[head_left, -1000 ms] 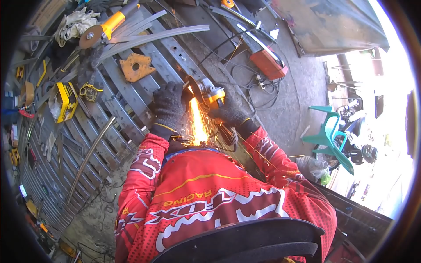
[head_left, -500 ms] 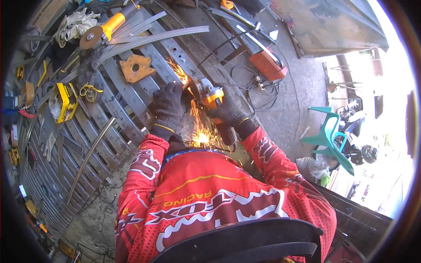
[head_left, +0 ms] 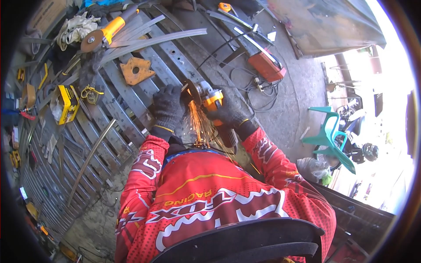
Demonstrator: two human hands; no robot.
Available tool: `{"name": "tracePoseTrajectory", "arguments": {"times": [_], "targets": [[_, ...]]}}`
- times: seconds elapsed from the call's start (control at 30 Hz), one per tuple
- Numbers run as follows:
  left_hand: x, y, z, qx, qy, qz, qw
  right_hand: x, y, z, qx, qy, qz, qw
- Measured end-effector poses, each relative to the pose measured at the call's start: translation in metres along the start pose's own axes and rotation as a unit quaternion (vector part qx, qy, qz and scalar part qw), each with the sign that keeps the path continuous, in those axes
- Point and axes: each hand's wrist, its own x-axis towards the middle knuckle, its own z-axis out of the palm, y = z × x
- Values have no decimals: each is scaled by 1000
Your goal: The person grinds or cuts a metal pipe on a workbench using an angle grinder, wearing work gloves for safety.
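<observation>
Gloved in dark grey, my right hand (head_left: 229,110) is wrapped round a yellow angle grinder (head_left: 213,99). The grinder's brown disc (head_left: 192,92) stands on edge, just right of my left hand (head_left: 169,104). That hand, also gloved, is closed on a small metal piece (head_left: 184,88), only whose edge shows at the fingertips; its full shape is hidden. Disc and metal meet there, and orange sparks (head_left: 196,122) stream from this spot down toward my red shirt.
A slatted metal bench (head_left: 118,103) lies to the left, bearing an orange plate with a hole (head_left: 136,71), a second angle grinder (head_left: 107,30), metal strips (head_left: 153,40) and a yellow box (head_left: 68,104). Right of it are a red toolbox-like block (head_left: 266,65), cables and a green chair (head_left: 329,133).
The sparks flying up beyond the disc are gone, and the downward stream is thinner with a smaller glow near my shirt. Both hands stay almost in place.
</observation>
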Motion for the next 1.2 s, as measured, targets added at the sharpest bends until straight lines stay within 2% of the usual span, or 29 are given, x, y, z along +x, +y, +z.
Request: {"name": "tracePoseTrajectory", "arguments": {"times": [0.07,0.13,0.17,0.23,0.27,0.33,0.37,0.43,0.47,0.5,0.57,0.6,0.63,0.73,0.77,0.83,0.87,1.0,1.07,1.2], "targets": [[1,0,-1,-12,20,12,1000,-12,-3,-2,-2,8,-26,1000],[-1,2,-7,-21,4,19,1000,-36,-18,-7,-34,138,-81,987],[0,3,-7,-17,2,26,1000,-43,-17,-8,-26,142,-81,986],[5,5,-8,44,-20,22,999,-56,-9,-13,132,100,48,985],[7,6,-11,53,-22,31,998,-58,5,-14,178,117,-8,977],[11,6,-22,-60,-91,-58,992,-61,41,-10,271,117,19,955],[11,6,-30,-49,-94,-53,993,-61,57,-9,312,110,41,943],[7,6,-46,-306,-65,-20,949,-64,83,-7,329,120,48,936],[7,0,-43,-343,-124,-60,929,-68,93,-7,336,120,46,933],[4,1,-42,-336,-129,-55,931,-72,104,-8,341,121,45,931],[-2,19,-58,-448,-162,-158,865,-77,110,-10,356,125,48,925],[-6,18,-49,-469,-144,-143,860,-79,112,-11,364,126,51,922],[-8,24,-48,-468,-150,-140,860,-82,114,-12,367,130,55,919],[-11,49,-47,-300,-131,-67,942,-86,110,-17,366,119,46,922],[-12,59,-46,-303,-134,-63,941,-87,108,-18,326,123,22,937],[-13,79,-46,-222,-14,88,971,-88,109,-20,306,101,-16,946],[-15,92,-53,-261,-71,25,962,-86,114,-17,306,103,-15,946],[-23,110,-44,-205,-67,17,976,-77,131,-5,296,72,-90,948],[-28,117,-39,-101,-3,70,992,-79,133,-4,284,59,-109,951],[-35,128,-38,-12,20,106,994,-82,136,-5,270,49,-110,955]]}}
